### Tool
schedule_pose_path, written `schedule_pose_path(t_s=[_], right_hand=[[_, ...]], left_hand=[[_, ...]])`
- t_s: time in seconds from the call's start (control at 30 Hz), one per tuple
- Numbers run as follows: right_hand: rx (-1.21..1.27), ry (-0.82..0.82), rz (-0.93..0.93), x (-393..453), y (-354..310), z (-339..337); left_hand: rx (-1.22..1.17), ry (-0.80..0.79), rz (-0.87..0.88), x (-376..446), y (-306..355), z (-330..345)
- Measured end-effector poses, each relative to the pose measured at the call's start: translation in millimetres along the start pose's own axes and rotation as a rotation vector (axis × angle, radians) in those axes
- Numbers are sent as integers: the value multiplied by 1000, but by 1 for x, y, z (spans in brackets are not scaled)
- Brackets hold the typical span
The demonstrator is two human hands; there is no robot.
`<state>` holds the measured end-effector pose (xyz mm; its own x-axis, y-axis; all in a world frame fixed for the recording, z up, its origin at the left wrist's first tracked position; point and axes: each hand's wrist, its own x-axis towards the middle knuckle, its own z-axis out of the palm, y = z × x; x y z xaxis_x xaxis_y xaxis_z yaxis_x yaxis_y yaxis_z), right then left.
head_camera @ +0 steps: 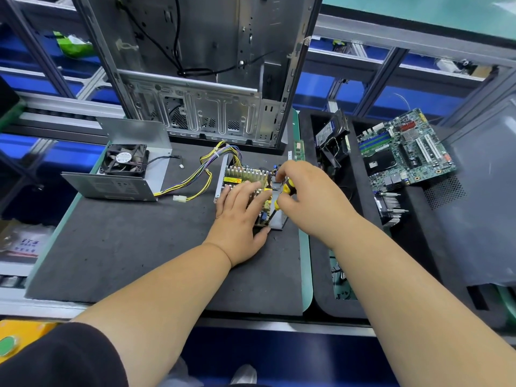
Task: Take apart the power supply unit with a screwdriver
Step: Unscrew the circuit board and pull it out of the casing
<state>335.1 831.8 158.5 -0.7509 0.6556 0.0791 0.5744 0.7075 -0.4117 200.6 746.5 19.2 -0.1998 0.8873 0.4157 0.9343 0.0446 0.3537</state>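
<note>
On the dark foam mat (125, 247), a grey metal cover with a black fan (122, 163) lies left. The left hand (240, 216) presses flat, fingers straight, on the opened power supply board (245, 178); the right hand (304, 191) grips a yellow-and-black screwdriver (279, 198) over it.

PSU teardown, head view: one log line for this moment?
left hand: rests flat on PSU board | right hand: grips screwdriver, tip down at board | cover with fan: off, left
</note>
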Motion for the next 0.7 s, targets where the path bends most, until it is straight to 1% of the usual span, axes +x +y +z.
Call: schedule_pose_path(t_s=[0.17,0.3,0.47,0.7], right_hand=[[-174,50,-27,-4,0,3],[-50,36,-22,-7,3,4],[58,47,-27,-16,6,3],[29,48,-40,-26,14,4]], left_hand=[[-47,-6,7,-2,4,-8],[-71,-60,-27,-2,7,-15],[-40,-148,-40,1,7,-23],[-39,-229,-64,3,11,-31]])
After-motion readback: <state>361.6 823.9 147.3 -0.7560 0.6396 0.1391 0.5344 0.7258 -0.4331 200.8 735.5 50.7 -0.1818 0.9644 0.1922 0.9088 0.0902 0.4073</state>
